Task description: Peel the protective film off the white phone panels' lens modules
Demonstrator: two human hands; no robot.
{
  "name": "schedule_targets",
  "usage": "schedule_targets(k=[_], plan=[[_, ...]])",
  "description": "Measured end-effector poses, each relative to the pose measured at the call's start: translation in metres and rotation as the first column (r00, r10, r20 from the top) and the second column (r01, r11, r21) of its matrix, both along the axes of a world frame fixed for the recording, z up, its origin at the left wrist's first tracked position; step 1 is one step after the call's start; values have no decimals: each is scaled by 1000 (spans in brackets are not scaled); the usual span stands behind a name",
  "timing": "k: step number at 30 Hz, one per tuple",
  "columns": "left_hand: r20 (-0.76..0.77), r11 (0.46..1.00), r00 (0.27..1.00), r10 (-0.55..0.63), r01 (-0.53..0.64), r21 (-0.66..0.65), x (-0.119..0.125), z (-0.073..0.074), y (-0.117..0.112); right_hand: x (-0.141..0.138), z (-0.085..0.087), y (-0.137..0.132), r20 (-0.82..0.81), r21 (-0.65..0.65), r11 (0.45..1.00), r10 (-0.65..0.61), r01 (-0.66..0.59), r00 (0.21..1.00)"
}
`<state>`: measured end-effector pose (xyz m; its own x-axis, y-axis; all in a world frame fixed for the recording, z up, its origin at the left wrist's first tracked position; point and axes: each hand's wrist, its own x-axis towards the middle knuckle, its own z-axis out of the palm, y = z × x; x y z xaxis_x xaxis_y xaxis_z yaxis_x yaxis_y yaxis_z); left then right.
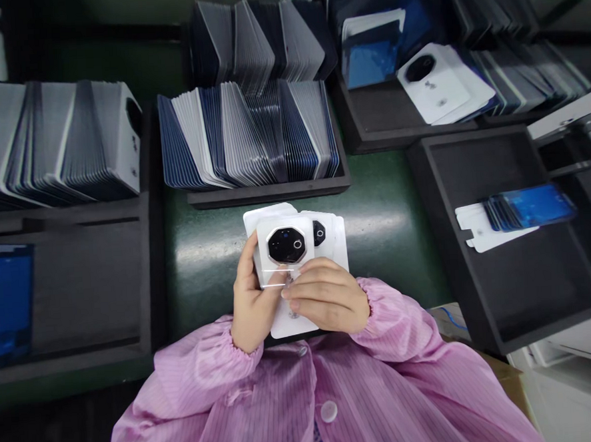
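Observation:
A small stack of white phone back covers (287,248), each with a black octagonal camera ring, is held close to my chest over the green table (386,222). My left hand (248,304) wraps round the stack's left edge from behind. My right hand (327,296) lies over the lower front of the top cover, fingers curled and pinching a thin clear film (274,279) that lies across it. Both sleeves are pink.
Black foam trays surround me: one (268,192) straight ahead packed with upright covers, one (59,215) at left with more covers, one (507,248) at right holding a few blue covers (530,208). Farther trays (384,119) hold white and blue covers.

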<state>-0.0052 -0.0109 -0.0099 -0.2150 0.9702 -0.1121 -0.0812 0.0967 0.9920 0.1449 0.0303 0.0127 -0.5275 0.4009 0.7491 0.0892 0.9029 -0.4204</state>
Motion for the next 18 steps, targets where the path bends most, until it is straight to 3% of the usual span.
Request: schedule_targets(k=[18], plan=[[3,1000,1000,-12,12,-25,-1,0,1,1,-1,-2,-2,-10,1000,-10,10,1000]])
